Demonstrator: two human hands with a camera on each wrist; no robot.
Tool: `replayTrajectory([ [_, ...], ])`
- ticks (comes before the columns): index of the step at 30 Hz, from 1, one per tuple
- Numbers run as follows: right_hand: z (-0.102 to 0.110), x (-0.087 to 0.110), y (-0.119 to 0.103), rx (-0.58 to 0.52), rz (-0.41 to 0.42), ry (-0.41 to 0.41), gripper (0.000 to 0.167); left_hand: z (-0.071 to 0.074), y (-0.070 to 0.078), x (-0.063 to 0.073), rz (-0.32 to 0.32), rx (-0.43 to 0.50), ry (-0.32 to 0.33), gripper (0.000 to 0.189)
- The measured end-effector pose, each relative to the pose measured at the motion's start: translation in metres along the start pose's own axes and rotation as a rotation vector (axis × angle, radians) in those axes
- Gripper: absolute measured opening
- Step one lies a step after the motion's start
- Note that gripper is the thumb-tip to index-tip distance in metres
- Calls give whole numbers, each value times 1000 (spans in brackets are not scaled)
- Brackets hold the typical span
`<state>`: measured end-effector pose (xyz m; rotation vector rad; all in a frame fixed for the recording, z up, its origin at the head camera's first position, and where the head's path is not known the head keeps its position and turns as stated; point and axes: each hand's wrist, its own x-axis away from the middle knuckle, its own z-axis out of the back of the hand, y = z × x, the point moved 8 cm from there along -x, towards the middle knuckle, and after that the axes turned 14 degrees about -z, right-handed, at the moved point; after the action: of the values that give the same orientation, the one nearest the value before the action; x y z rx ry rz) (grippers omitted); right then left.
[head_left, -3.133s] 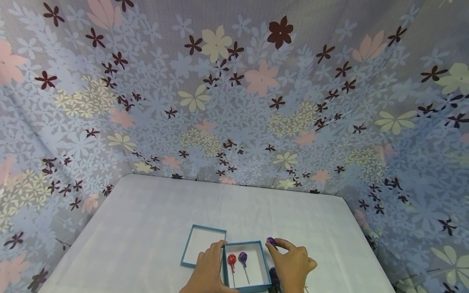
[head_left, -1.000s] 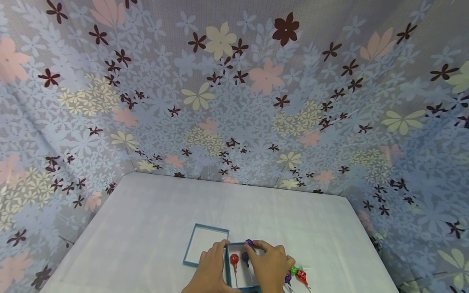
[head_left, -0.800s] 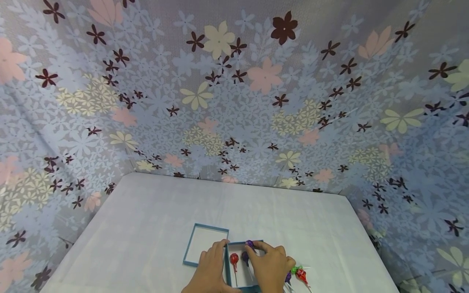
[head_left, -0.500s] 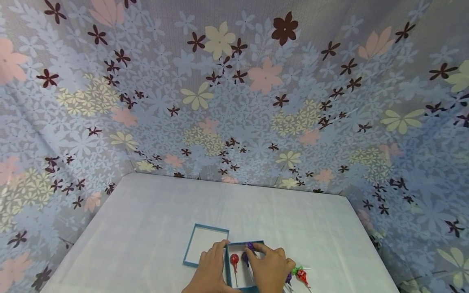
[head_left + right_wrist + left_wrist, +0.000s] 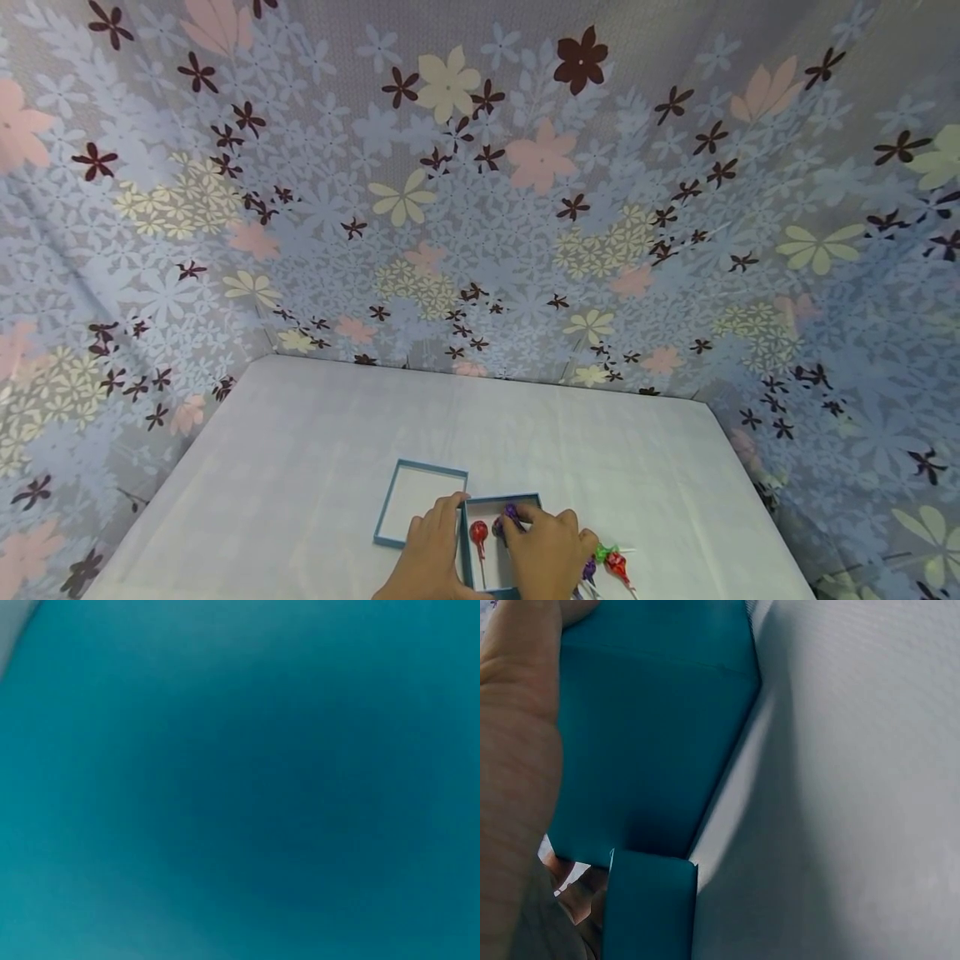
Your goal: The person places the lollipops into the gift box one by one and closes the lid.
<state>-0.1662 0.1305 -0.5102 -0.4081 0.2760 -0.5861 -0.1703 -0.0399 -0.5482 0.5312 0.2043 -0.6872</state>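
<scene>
A teal box with a white inside (image 5: 493, 502) stands near the table's front edge. My left hand (image 5: 426, 552) grips its left side; in the left wrist view the thumb lies along the teal wall (image 5: 652, 742). Inside are a red lollipop (image 5: 478, 531) and a purple lollipop (image 5: 497, 527), side by side, the purple one partly hidden. My right hand (image 5: 551, 552) is over the box's right part and pinches another purple lollipop (image 5: 512, 510) by its head; its stick is hidden. Blurred teal box wall (image 5: 240, 780) fills the right wrist view.
The shallow teal-rimmed lid (image 5: 431, 465) lies inside up, left of the box. Right of my right hand lie loose lollipops: a green one (image 5: 603, 552), a red one (image 5: 617, 566) and a purple one (image 5: 588, 571). Floral cloth (image 5: 480, 250) hangs behind the white table (image 5: 322, 442).
My right hand has carried the purple lollipop from right of the box to inside it, then lowered it beside the other purple one. My left hand stays at the box.
</scene>
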Motion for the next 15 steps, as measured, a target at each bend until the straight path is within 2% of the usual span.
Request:
replayTrajectory([
  [11,-2,-1,1,-1,-13,6,26,1,2,0,3,-5,-8,130],
  [15,-3,-1,-1,48,-33,-9,27,-1,0,0,15,13,-21,132],
])
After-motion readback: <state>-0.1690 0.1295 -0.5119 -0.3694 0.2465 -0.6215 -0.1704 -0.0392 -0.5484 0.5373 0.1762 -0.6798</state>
